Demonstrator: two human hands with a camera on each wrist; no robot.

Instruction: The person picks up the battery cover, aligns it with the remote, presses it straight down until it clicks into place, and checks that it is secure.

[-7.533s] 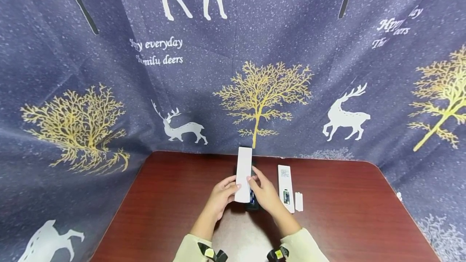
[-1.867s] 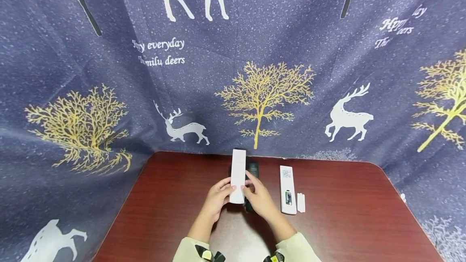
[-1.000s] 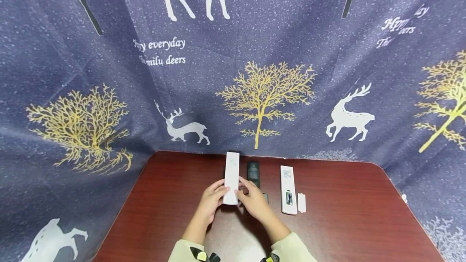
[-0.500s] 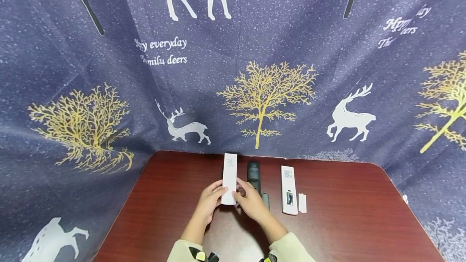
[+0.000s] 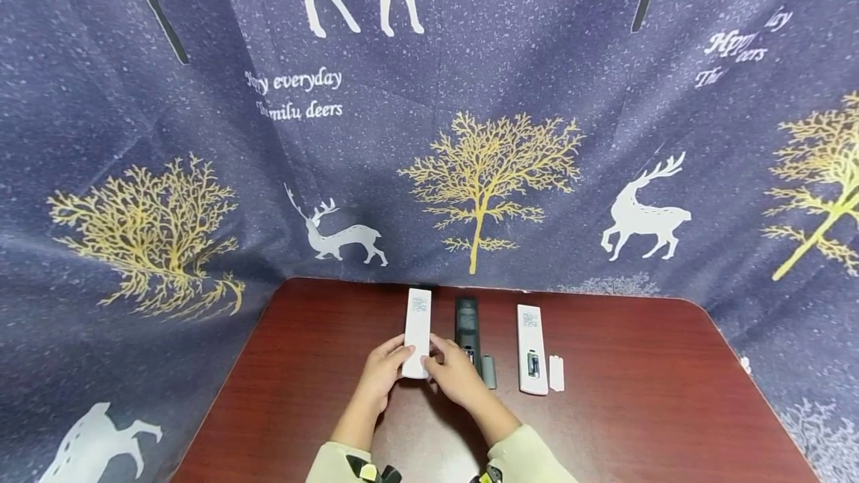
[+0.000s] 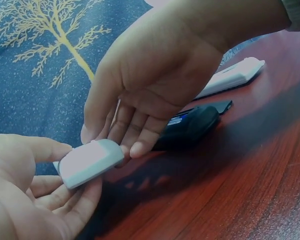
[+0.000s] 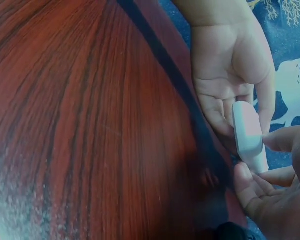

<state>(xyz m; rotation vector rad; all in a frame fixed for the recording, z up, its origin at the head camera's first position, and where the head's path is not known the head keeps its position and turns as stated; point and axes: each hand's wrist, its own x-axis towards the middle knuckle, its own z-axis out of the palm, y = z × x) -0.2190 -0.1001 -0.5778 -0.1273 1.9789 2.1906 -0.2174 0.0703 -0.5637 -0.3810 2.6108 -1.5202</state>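
Both hands hold a white remote control (image 5: 417, 319) back side up, a QR code near its far end. The left hand (image 5: 381, 377) grips its near left edge, thumb on top. From the right, the right hand (image 5: 458, 377) pinches the near end with thumb and fingers. In the left wrist view, the rounded near end of the white remote (image 6: 92, 161) sits between both hands' fingers, above the tabletop. Just right of the right hand lies a black remote control (image 5: 467, 319) with its battery compartment exposed, partly hidden by that hand. Its dark battery cover (image 5: 489, 373) lies beside it.
A second white remote (image 5: 530, 330) lies farther right, back up, a battery showing in its compartment. Its white battery cover (image 5: 556, 373) lies beside it. The reddish-brown table (image 5: 624, 393) meets a blue patterned cloth (image 5: 537, 73) at its back edge.
Both hands have carried the white remote leftward and a little nearer the person, and its QR code has come into view. The black remote and its cover have become less covered.
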